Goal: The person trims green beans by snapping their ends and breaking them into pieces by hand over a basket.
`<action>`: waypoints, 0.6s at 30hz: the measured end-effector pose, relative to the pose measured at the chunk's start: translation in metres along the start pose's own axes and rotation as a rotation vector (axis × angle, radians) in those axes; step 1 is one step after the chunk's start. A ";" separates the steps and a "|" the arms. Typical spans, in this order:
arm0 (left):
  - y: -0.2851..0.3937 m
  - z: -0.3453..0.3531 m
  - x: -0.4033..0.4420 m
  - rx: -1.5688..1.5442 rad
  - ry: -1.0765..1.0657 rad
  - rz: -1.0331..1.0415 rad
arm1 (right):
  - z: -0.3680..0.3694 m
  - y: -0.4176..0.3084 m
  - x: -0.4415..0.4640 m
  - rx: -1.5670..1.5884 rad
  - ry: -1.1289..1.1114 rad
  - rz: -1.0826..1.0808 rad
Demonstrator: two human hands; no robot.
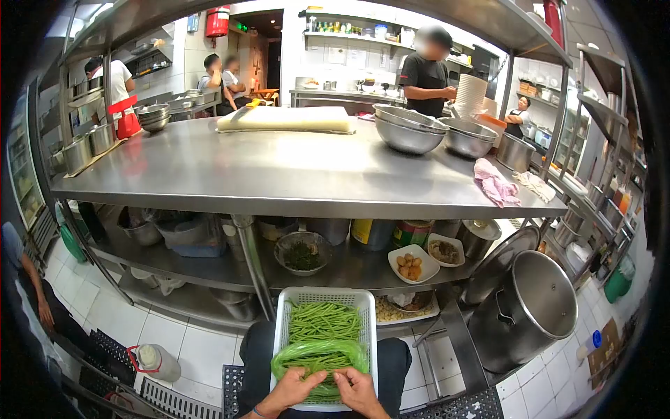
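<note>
A white plastic basket (283,328) rests on the person's lap, filled with green beans (324,320). Over the near half of the beans lies a thin green plastic bag (352,355), with more beans showing through it. My left hand (299,388) is at the bag's near edge, fingers closed in a pinch on the green plastic or beans. Beside it on the right, my right hand (354,391) is also pinched at the same edge. What exactly sits between the fingertips is too small to tell.
Ahead stands a steel table (279,164) with a cutting board (289,120), steel bowls (408,134) and a pink cloth (494,183). Bowls of food fill its lower shelf. A large pot (541,300) stands at right, a bucket (159,363) at left. Several people are around the room.
</note>
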State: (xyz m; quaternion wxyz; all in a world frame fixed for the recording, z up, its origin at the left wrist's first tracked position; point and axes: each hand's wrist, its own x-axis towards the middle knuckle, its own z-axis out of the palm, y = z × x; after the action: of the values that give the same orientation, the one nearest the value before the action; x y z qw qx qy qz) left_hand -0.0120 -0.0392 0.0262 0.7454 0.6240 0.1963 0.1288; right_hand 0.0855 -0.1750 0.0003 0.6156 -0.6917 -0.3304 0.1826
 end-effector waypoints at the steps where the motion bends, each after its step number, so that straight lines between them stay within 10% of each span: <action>1: -0.006 -0.001 0.001 0.048 -0.033 0.012 | -0.001 0.005 0.002 -0.014 0.010 0.006; 6: -0.013 0.012 -0.005 0.155 -0.197 0.164 | 0.001 0.024 0.012 0.197 0.128 0.058; 10: -0.011 0.001 0.000 -0.394 -0.208 -0.359 | -0.026 0.011 0.024 1.289 0.019 0.419; 18: 0.003 -0.021 0.007 -0.783 -0.002 -0.299 | -0.012 0.035 0.043 0.085 -0.069 0.127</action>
State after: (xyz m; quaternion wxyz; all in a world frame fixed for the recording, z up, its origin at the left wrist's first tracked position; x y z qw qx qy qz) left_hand -0.0154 -0.0172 0.0256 0.9370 0.2581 0.2201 0.0838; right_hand 0.1325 -0.1557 -0.0246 0.6199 -0.6778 -0.2988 0.2589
